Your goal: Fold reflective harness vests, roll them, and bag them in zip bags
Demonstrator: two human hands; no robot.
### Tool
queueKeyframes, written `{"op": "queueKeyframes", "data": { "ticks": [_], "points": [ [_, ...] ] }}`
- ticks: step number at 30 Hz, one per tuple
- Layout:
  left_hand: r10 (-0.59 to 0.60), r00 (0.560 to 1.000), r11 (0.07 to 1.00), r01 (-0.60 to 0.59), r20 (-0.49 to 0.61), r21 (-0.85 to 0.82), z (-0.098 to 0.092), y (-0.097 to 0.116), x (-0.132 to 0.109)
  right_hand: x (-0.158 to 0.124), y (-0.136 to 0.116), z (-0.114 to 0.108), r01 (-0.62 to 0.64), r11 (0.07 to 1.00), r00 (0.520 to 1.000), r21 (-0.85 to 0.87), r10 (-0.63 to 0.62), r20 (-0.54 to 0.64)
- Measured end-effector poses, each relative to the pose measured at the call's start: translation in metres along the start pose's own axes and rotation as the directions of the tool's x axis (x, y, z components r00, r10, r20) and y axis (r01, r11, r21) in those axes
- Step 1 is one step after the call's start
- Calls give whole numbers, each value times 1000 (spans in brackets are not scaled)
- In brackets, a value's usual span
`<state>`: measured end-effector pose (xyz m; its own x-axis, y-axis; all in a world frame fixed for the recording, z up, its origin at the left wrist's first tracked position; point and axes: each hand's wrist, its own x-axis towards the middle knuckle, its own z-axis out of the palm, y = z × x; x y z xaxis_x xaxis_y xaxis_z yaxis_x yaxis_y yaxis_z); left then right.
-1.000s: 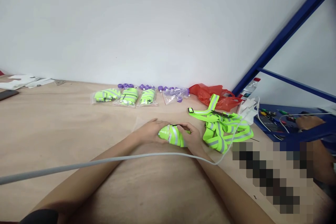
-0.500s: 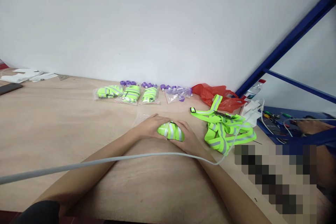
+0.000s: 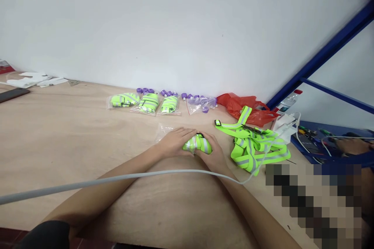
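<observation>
A folded neon-yellow reflective strap (image 3: 205, 146) with silver stripes is between my two hands above the table. My right hand (image 3: 215, 155) grips its right end, fingers on top and thumb below. My left hand (image 3: 174, 142) closes around its left part, which is inside a clear plastic bag (image 3: 164, 131). The bag's edge crosses the bundle, and its right part shows outside. A black buckle shows on top. Right of my hands lies a loose tangle of the same reflective straps (image 3: 248, 149) with a black buckle.
Three bagged strap bundles (image 3: 149, 103) lie near the wall, by small purple items (image 3: 145, 90) and a clear bag (image 3: 198, 105). A red plastic bag (image 3: 248, 107) and a bottle (image 3: 288, 103) stand right. A white cable (image 3: 140, 174) crosses before my arms. A co-worker's hand (image 3: 352, 146) is far right.
The whole view has shifted slightly. My hands and the bundle have moved a little to the right, and the black buckle on top of the bundle shows more clearly.
</observation>
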<state>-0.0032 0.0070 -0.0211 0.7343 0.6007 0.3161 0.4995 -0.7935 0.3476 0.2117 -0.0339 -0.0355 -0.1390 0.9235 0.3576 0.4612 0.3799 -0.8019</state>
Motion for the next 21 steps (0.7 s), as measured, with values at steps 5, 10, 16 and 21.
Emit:
{"op": "queueKeyframes", "data": {
  "ticks": [5, 10, 16, 21],
  "points": [
    [-25, 996, 999, 21, 90, 47, -6, 0, -1, 1, -1, 0, -43, 999, 999, 14, 43, -11],
    [-115, 984, 985, 95, 137, 141, -11, 4, 0, 0, 3, 0, -105, 993, 994, 45, 106, -33],
    [-136, 987, 984, 123, 91, 129, -3, 12, 7, -1, -1, 3, -121, 989, 992, 87, 123, -22],
    [-101, 993, 988, 93, 61, 122, 8, 13, 8, -1, -3, -3, -119, 986, 992, 117, 115, 44]
  ]
}}
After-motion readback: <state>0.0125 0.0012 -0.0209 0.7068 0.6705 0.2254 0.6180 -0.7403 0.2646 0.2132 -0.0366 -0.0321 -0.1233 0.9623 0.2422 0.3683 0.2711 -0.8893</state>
